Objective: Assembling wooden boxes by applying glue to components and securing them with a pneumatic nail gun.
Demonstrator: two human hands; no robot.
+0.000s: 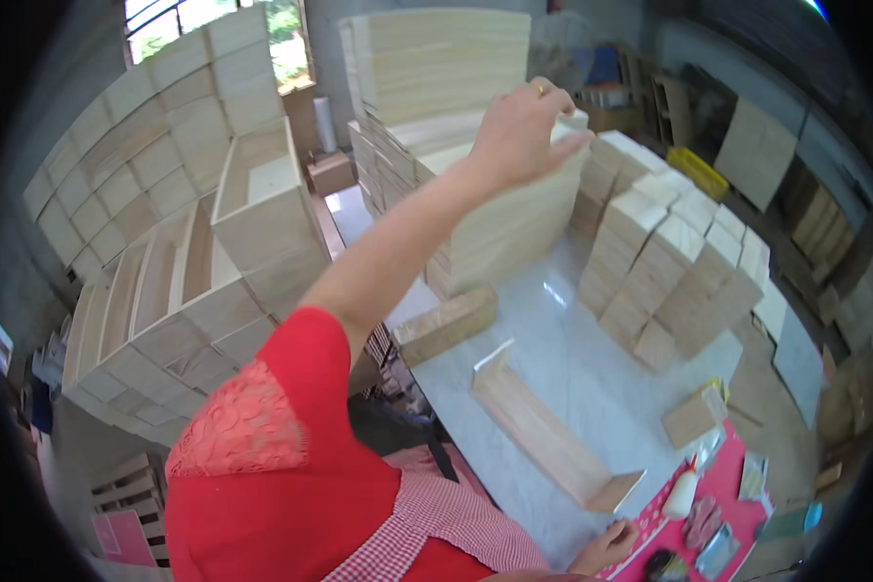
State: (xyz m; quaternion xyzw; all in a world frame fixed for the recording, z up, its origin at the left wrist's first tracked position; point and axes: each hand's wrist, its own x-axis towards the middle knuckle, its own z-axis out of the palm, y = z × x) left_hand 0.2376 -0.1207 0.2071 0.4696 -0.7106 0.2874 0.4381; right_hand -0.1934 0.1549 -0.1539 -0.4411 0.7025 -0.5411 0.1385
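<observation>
My left hand is stretched out to the tall stack of pale wooden boards on the table. Its thumb stands apart from the bent fingers, over the stack's upper edge; no held thing shows. Down by the table's near edge, my right hand has its fingers curled, and whatever they may hold is hidden. Between the hands lies a U-shaped wooden piece, a long board with a short upright panel at each end. A wooden block rests by the foot of the stack.
Stacked wooden blocks or boxes fill the table's far right. At the near right, a pink mat carries a white glue bottle and a cloth. Open wooden boxes are piled high at left. A yellow crate stands behind.
</observation>
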